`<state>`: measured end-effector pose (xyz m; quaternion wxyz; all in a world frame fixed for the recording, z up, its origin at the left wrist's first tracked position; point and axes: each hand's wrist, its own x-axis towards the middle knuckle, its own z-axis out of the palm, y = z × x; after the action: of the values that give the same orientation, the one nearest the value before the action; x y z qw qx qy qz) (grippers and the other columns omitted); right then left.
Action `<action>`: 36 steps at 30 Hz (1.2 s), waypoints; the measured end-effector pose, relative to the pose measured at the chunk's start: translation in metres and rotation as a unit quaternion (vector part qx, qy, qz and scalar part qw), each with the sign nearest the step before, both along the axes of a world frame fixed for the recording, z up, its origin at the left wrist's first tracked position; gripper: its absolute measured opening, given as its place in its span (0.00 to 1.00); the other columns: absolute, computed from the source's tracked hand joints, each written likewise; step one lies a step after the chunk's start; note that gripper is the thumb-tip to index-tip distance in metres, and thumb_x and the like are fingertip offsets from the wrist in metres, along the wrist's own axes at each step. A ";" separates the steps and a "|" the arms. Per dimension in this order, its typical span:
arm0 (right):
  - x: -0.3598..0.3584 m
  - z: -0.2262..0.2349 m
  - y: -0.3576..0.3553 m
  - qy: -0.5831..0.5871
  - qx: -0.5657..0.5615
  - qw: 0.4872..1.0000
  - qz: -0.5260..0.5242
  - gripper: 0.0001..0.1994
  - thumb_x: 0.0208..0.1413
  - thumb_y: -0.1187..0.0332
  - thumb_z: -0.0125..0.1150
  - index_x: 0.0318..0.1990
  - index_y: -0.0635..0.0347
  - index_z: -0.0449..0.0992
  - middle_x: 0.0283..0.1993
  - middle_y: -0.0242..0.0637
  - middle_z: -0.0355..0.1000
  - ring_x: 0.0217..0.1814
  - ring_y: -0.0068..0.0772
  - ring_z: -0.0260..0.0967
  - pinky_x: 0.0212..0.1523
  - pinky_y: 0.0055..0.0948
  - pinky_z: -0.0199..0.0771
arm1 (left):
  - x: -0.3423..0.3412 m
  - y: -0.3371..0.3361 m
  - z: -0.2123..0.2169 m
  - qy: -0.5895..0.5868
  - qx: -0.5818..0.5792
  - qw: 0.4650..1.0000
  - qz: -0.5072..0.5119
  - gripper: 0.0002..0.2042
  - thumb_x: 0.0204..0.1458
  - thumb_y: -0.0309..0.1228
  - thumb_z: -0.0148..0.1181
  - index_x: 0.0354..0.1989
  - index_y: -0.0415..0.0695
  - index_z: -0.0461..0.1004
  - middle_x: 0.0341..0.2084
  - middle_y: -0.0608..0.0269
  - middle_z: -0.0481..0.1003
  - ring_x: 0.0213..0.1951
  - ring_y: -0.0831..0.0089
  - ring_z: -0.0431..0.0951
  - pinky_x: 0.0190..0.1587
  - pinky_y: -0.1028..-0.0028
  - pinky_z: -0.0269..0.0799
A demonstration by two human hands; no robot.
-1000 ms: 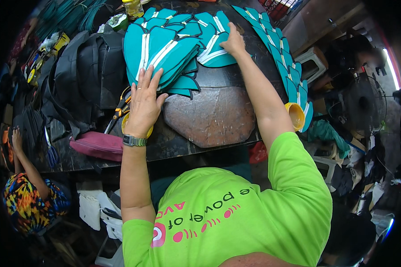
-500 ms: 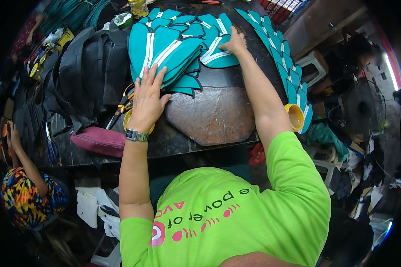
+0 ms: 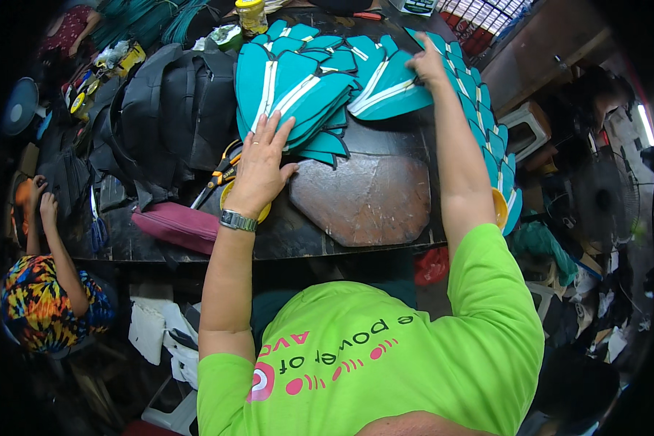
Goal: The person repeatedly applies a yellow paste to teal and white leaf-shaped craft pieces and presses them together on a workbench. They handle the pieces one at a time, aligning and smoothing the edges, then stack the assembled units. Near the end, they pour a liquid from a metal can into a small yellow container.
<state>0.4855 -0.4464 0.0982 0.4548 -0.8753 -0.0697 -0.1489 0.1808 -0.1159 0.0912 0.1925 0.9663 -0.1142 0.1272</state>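
Teal petal-shaped fabric pieces point(image 3: 298, 80) with dark edging and white V-shaped strips lie in a thick overlapping pile on the table before me. My left hand point(image 3: 261, 163) rests with fingers stretched on the pile's near edge and holds nothing. Farther out, my right hand point(image 3: 430, 69) reaches over the right edge of a single teal piece point(image 3: 392, 91) beside the pile. Its thumb and forefinger are apart, the forefinger pointing away from me; the other fingers are partly hidden. A long overlapping row of similar teal pieces point(image 3: 487, 120) runs down the table's right side.
A brown stone-like slab point(image 3: 363, 200) lies before me. Black fabric parts point(image 3: 171, 109), orange-and-black scissors point(image 3: 221, 174) and a maroon pouch point(image 3: 174, 227) sit left. A yellow container point(image 3: 500, 209) stands by my right forearm. Another person point(image 3: 47, 291) works at the far left.
My right hand has moved right, toward the row, and the single teal piece has shifted right from the pile. My left hand stays on the pile. The whole view has shifted slightly.
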 end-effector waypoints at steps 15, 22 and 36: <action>-0.065 0.010 0.165 -0.136 -0.014 0.974 0.179 0.34 0.51 0.72 0.72 0.67 0.53 0.66 0.42 0.45 0.76 0.43 0.41 0.78 0.47 0.36 0.78 | 0.018 -0.027 0.021 -0.144 0.046 0.986 0.063 0.38 0.52 0.48 0.68 0.71 0.53 0.60 0.72 0.54 0.55 0.74 0.49 0.49 0.71 0.39 0.47; 0.034 -0.038 0.067 0.119 -0.260 0.947 -0.144 0.47 0.51 0.42 0.70 0.75 0.45 0.52 0.67 0.54 0.68 0.71 0.59 0.63 0.66 0.56 0.65 | 0.026 -0.008 -0.006 -0.025 0.046 0.998 0.045 0.39 0.54 0.41 0.68 0.74 0.54 0.57 0.75 0.52 0.51 0.75 0.41 0.46 0.71 0.37 0.45; 0.071 -0.035 0.090 0.023 0.187 0.980 -0.060 0.44 0.45 0.85 0.64 0.73 0.56 0.55 0.57 0.54 0.70 0.51 0.42 0.73 0.46 0.38 0.77 | 0.026 -0.011 -0.006 -0.009 0.041 0.998 0.048 0.41 0.53 0.44 0.69 0.74 0.55 0.56 0.75 0.53 0.50 0.75 0.43 0.44 0.72 0.38 0.42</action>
<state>0.5565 -0.3561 0.0637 0.6026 -0.7803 0.0224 -0.1660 0.2065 -0.1273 0.0853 0.1456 0.9766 -0.0747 0.1399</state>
